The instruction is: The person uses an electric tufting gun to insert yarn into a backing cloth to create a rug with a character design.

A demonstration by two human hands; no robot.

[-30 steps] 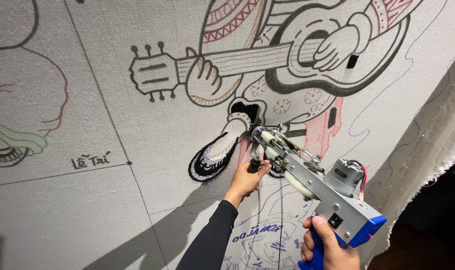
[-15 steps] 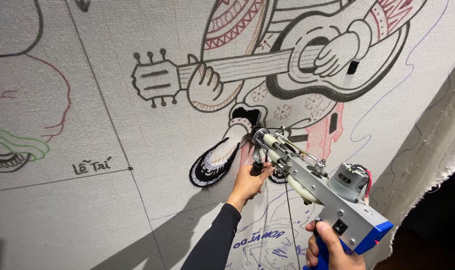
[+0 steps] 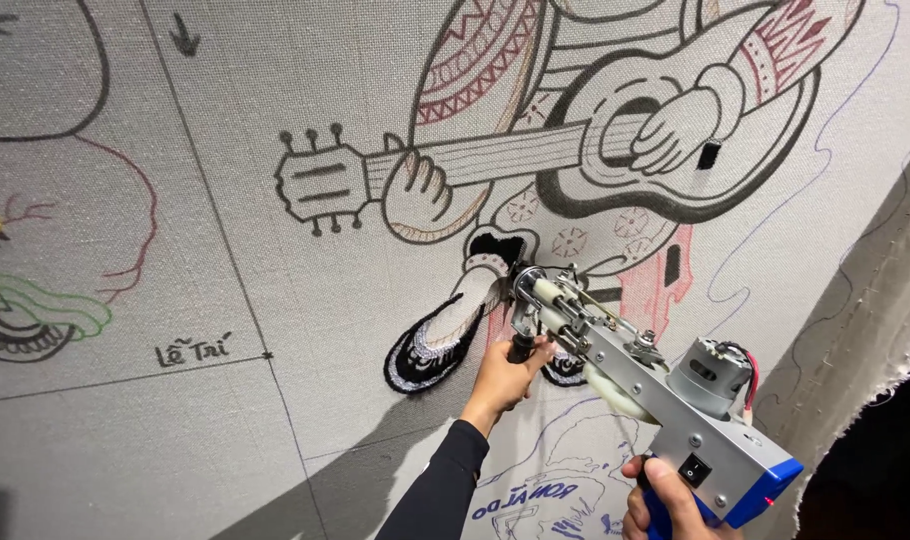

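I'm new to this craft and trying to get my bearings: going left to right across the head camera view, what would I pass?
Green and black outlined drawing → drawn guitar headstock → black-and-white tufted shoe → left hand on the front grip → grey metal tufting gun with blue handle → frayed cloth edge.

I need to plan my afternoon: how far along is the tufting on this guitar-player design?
Done: the black-and-white tufted shoe looks filled. In hand: the left hand grips the front handle and the right hand the blue grip of the grey metal tufting gun, its tip at the leg. Left: the outlined guitar and most of the grey backing cloth remain unfilled.
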